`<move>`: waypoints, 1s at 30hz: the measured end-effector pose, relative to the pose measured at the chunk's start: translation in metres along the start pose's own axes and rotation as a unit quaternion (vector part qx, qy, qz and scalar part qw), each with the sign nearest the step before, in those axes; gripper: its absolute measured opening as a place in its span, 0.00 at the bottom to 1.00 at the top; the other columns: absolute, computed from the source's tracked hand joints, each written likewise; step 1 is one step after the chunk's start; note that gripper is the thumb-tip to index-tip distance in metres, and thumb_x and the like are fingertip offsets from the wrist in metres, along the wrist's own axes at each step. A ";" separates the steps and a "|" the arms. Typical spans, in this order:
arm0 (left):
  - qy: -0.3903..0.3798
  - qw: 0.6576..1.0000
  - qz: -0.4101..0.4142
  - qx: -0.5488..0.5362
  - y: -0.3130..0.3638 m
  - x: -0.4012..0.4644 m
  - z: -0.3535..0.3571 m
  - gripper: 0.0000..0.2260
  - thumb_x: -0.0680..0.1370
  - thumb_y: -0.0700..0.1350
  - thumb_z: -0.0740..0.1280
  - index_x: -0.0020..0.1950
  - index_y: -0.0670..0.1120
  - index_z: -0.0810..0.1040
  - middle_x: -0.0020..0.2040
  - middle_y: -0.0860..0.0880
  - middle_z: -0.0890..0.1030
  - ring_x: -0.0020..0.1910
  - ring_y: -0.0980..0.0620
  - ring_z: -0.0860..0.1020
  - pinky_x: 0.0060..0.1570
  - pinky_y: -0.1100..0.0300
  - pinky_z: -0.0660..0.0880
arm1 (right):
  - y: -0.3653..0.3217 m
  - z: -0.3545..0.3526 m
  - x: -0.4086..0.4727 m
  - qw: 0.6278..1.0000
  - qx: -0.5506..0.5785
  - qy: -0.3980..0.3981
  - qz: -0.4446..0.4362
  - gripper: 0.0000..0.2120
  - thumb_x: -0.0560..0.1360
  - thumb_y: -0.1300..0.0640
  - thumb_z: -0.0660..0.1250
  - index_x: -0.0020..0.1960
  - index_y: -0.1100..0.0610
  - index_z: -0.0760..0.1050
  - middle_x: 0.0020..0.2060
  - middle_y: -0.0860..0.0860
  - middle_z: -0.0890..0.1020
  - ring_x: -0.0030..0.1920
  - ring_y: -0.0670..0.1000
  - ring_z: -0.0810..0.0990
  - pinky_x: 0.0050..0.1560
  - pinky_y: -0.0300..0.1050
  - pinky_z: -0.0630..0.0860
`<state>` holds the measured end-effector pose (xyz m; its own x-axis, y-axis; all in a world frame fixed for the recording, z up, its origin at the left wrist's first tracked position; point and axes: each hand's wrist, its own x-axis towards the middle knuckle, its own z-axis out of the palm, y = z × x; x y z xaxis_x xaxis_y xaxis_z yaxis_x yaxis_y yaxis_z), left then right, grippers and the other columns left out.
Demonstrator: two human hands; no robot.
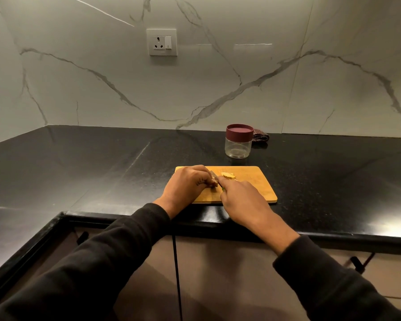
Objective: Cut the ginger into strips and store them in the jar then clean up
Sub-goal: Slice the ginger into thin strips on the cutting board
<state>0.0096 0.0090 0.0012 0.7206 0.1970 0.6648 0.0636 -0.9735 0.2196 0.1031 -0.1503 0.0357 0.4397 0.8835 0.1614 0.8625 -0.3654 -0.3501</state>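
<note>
A wooden cutting board (262, 184) lies on the black counter. My left hand (186, 185) grips a brown piece of ginger (214, 181) on the board's left part. My right hand (242, 200) holds a knife (214, 175), index finger stretched along it; the handle is hidden and only a bit of blade shows beside the ginger. Pale cut ginger slices (227, 175) lie just beyond the blade. A clear jar (238, 147) with a maroon lid (239, 130) on top stands behind the board.
A dark folded cloth (261, 136) lies behind the jar against the marble wall. A wall socket (161, 42) sits above. The counter's front edge (333, 237) runs below my wrists, with cabinet doors under it.
</note>
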 end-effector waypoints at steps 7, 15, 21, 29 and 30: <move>-0.010 1.000 0.019 0.013 0.000 0.000 -0.002 0.02 0.73 0.39 0.77 0.43 0.46 0.87 0.44 0.52 0.84 0.40 0.60 0.81 0.46 0.72 0.77 | -0.002 -0.003 0.005 1.000 -0.003 -0.014 -0.003 0.22 0.84 0.57 0.53 0.77 0.47 0.64 0.58 0.54 0.79 0.55 0.54 0.76 0.51 0.50 0.76; -0.011 1.000 -0.011 -0.001 0.000 0.001 -0.002 0.04 0.72 0.39 0.77 0.42 0.47 0.88 0.43 0.53 0.84 0.39 0.62 0.80 0.45 0.78 0.73 | -0.003 0.003 -0.006 1.000 -0.001 0.002 -0.014 0.25 0.84 0.59 0.53 0.80 0.49 0.58 0.57 0.55 0.80 0.50 0.52 0.76 0.45 0.45 0.73; -0.017 1.000 -0.007 0.006 -0.001 0.001 -0.002 0.03 0.73 0.40 0.77 0.43 0.47 0.88 0.44 0.53 0.84 0.40 0.60 0.81 0.46 0.74 0.76 | -0.003 0.003 -0.005 1.000 0.004 -0.003 -0.013 0.25 0.84 0.58 0.53 0.80 0.49 0.58 0.58 0.55 0.79 0.53 0.53 0.77 0.47 0.47 0.74; -0.007 1.000 -0.009 0.008 -0.004 0.001 0.000 0.04 0.72 0.38 0.77 0.42 0.47 0.88 0.43 0.53 0.85 0.39 0.58 0.82 0.44 0.67 0.79 | -0.001 0.008 -0.010 1.000 0.012 -0.021 0.003 0.25 0.84 0.57 0.54 0.80 0.49 0.57 0.61 0.55 0.78 0.57 0.55 0.76 0.51 0.48 0.73; -0.006 1.000 -0.011 0.008 -0.004 0.001 0.000 0.03 0.72 0.38 0.77 0.42 0.46 0.88 0.43 0.52 0.85 0.39 0.57 0.82 0.43 0.64 0.80 | -0.001 0.010 -0.014 0.999 0.014 -0.028 0.006 0.26 0.83 0.57 0.54 0.80 0.49 0.57 0.61 0.55 0.78 0.57 0.55 0.76 0.51 0.48 0.74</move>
<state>0.0104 0.0133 0.0008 0.7271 0.2166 0.6515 0.0903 -0.9708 0.2221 0.0937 -0.1590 0.0250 0.4340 0.8947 0.1054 0.8501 -0.3680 -0.3767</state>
